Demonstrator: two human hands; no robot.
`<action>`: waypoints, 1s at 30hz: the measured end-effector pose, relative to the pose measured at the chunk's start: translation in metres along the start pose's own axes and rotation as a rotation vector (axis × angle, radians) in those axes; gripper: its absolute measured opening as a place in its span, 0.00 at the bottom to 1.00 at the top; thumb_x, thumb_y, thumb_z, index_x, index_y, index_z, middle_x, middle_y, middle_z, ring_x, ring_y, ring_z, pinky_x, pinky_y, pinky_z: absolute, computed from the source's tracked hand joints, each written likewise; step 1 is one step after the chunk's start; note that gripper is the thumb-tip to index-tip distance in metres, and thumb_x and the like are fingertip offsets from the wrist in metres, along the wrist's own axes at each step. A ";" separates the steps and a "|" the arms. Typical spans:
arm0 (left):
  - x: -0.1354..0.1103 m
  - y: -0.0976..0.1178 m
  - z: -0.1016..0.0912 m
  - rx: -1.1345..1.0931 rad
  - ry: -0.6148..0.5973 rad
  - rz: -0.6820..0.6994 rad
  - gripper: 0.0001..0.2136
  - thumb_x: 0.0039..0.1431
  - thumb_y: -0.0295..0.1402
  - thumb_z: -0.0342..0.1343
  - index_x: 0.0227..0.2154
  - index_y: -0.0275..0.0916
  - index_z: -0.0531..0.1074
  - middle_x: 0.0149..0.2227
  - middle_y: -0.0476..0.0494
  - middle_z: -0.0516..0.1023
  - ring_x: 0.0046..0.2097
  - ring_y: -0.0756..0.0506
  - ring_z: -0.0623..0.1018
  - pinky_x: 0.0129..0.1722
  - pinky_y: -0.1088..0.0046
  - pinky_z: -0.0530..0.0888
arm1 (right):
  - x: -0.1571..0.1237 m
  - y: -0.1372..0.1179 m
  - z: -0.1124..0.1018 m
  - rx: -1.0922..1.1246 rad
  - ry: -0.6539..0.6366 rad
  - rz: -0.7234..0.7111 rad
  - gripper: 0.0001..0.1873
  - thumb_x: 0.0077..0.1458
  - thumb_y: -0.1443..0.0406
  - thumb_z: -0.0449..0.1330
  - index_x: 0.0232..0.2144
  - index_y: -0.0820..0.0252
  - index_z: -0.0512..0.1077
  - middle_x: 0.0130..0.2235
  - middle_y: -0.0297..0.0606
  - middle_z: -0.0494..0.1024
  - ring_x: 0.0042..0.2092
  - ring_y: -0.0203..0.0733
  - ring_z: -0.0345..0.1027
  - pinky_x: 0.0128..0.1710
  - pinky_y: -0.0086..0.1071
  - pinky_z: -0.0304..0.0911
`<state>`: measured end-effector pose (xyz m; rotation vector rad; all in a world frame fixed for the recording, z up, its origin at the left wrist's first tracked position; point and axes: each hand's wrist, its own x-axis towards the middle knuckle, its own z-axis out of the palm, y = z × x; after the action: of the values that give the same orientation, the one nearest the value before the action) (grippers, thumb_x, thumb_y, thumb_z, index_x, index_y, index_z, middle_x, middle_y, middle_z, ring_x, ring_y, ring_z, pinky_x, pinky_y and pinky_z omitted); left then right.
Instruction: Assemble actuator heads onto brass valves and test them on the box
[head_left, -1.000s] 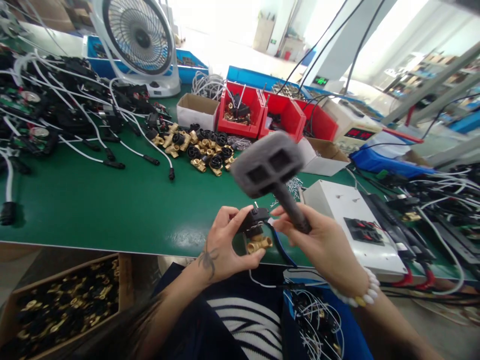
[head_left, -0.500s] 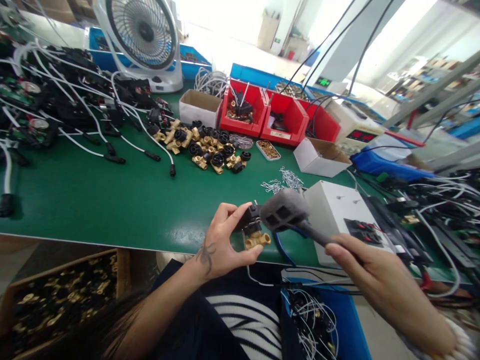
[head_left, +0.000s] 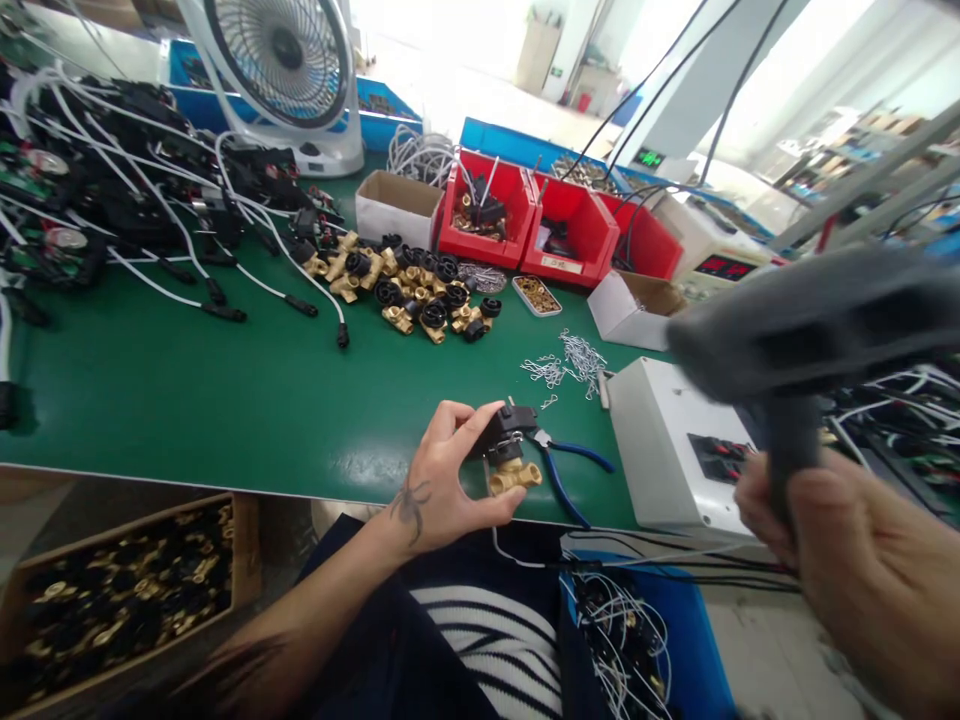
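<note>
My left hand (head_left: 450, 480) is closed round a brass valve with a black housing (head_left: 510, 455), held at the near edge of the green bench. A white cable hangs down from it. In my right hand (head_left: 840, 560) is a dark grey hammer (head_left: 795, 320), gripped by its handle and raised at the right, its head blurred and close to the camera. Pliers with blue handles (head_left: 559, 475) lie on the bench just right of the valve. Loose metal clips (head_left: 574, 360) are scattered beyond them.
A grey-white box with black terminals (head_left: 660, 440) stands right of the pliers. Brass fittings with black caps (head_left: 420, 285) are heaped mid-bench before red bins (head_left: 487, 215). Cabled black parts (head_left: 150, 190) and a fan (head_left: 289, 60) occupy the left. Below are a parts crate (head_left: 244, 560) and a blue bin (head_left: 697, 640).
My right hand has lifted the hammer up and to the right, away from the valve, uncovering the pliers. My left hand keeps the valve in nearly the same place.
</note>
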<state>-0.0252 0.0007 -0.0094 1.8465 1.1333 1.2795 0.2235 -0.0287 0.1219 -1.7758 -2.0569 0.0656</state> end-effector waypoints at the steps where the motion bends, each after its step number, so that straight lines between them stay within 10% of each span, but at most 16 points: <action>1: 0.000 0.000 0.000 0.006 0.002 0.003 0.33 0.49 0.38 0.63 0.59 0.39 0.63 0.45 0.42 0.64 0.44 0.44 0.70 0.46 0.63 0.75 | -0.001 -0.001 0.000 0.053 0.071 0.039 0.28 0.68 0.47 0.37 0.23 0.52 0.60 0.17 0.34 0.62 0.17 0.39 0.57 0.16 0.34 0.53; 8: 0.000 0.002 -0.001 0.017 -0.002 0.000 0.32 0.48 0.37 0.63 0.58 0.38 0.64 0.45 0.42 0.64 0.45 0.44 0.70 0.46 0.64 0.75 | -0.001 0.001 0.011 0.063 -0.267 -0.060 0.28 0.62 0.41 0.49 0.21 0.54 0.63 0.15 0.30 0.63 0.15 0.38 0.56 0.15 0.33 0.50; 13: 0.001 0.001 0.000 0.033 -0.009 0.010 0.32 0.49 0.38 0.63 0.58 0.37 0.64 0.45 0.41 0.65 0.45 0.43 0.70 0.47 0.63 0.75 | -0.004 -0.001 0.001 0.178 0.144 0.050 0.26 0.68 0.47 0.43 0.24 0.52 0.62 0.17 0.32 0.62 0.17 0.38 0.55 0.16 0.34 0.50; 19: 0.002 0.003 -0.003 0.027 -0.020 -0.003 0.32 0.49 0.37 0.63 0.57 0.36 0.65 0.44 0.41 0.65 0.44 0.44 0.70 0.46 0.64 0.75 | -0.005 0.004 0.014 0.009 -0.217 -0.097 0.28 0.61 0.41 0.50 0.22 0.54 0.63 0.14 0.30 0.62 0.14 0.38 0.55 0.15 0.32 0.49; 25: 0.002 0.001 0.000 0.050 -0.005 0.013 0.32 0.48 0.38 0.63 0.58 0.38 0.64 0.44 0.41 0.65 0.44 0.43 0.70 0.47 0.61 0.75 | -0.009 0.003 0.000 0.145 0.171 0.052 0.23 0.68 0.48 0.43 0.27 0.52 0.62 0.18 0.33 0.63 0.17 0.40 0.57 0.16 0.35 0.51; 30: 0.004 0.004 -0.003 0.036 -0.033 -0.001 0.32 0.48 0.37 0.63 0.57 0.38 0.64 0.44 0.42 0.65 0.44 0.43 0.71 0.46 0.63 0.75 | -0.008 0.002 0.016 0.038 -0.237 -0.096 0.27 0.63 0.42 0.48 0.22 0.54 0.62 0.14 0.30 0.64 0.15 0.38 0.58 0.15 0.32 0.50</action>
<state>-0.0256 0.0021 -0.0034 1.8856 1.1463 1.2310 0.2205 -0.0319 0.1042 -1.7139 -2.2860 0.2975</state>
